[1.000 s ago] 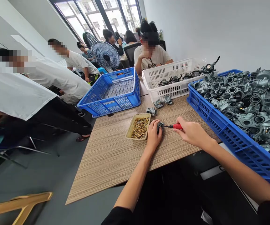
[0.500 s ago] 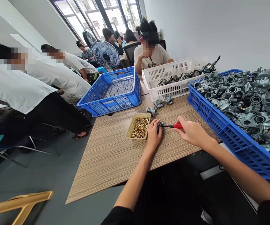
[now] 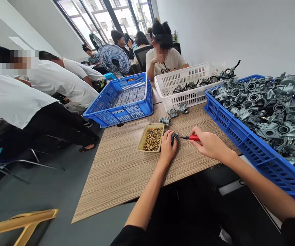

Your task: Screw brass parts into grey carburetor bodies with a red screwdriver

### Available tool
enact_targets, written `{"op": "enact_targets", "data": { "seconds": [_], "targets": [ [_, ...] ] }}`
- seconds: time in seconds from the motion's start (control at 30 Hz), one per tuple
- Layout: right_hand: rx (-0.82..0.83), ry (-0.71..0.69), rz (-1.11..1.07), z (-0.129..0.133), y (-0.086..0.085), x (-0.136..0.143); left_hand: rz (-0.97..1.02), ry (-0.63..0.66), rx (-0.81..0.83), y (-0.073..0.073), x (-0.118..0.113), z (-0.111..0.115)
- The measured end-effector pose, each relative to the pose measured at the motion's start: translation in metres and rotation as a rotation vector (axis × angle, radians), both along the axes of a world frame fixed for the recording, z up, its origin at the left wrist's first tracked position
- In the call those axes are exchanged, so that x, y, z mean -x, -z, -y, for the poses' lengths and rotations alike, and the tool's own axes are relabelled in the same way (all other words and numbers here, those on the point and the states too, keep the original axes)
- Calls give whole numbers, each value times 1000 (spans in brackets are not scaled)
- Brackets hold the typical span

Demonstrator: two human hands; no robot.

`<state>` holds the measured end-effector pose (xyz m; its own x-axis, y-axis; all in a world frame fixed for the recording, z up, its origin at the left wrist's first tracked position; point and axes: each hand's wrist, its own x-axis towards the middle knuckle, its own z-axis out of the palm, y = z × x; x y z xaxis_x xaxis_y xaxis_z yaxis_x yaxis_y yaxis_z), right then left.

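Observation:
My left hand (image 3: 168, 146) is closed around a small grey metal carburetor body (image 3: 174, 136) on the table, and its fingers cover most of the part. In my right hand (image 3: 209, 143) is a screwdriver with a red handle (image 3: 194, 137). The dark shaft points left, and its tip meets the carburetor; the exact contact spot is too small to make out. Just left of my left hand stands a tan tray (image 3: 140, 147) of small brass pieces (image 3: 152, 139). Behind it lie several loose carburetor bodies, one of them (image 3: 165, 120) close to the tray.
A blue crate (image 3: 239, 131) heaped with carburetor bodies stands at right. Beyond the table's middle are a white crate (image 3: 185, 100) with darker assemblies and another blue crate (image 3: 123, 116). A person (image 3: 166, 63) sits opposite; others stand at left near a fan (image 3: 115, 60).
Both my hands, the carburetor body and the screwdriver stay almost in place. At left, the standing people shift slightly.

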<state>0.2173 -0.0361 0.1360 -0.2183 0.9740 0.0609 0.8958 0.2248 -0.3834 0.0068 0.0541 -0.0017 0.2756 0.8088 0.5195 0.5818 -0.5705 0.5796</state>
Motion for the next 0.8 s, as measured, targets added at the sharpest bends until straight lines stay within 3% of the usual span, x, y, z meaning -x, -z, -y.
{"op": "enact_targets", "data": {
  "seconds": [0.8],
  "targets": [
    [-27, 15, -36, -2, 8, 0, 9, 1, 14, 1, 0, -1]
  ]
}}
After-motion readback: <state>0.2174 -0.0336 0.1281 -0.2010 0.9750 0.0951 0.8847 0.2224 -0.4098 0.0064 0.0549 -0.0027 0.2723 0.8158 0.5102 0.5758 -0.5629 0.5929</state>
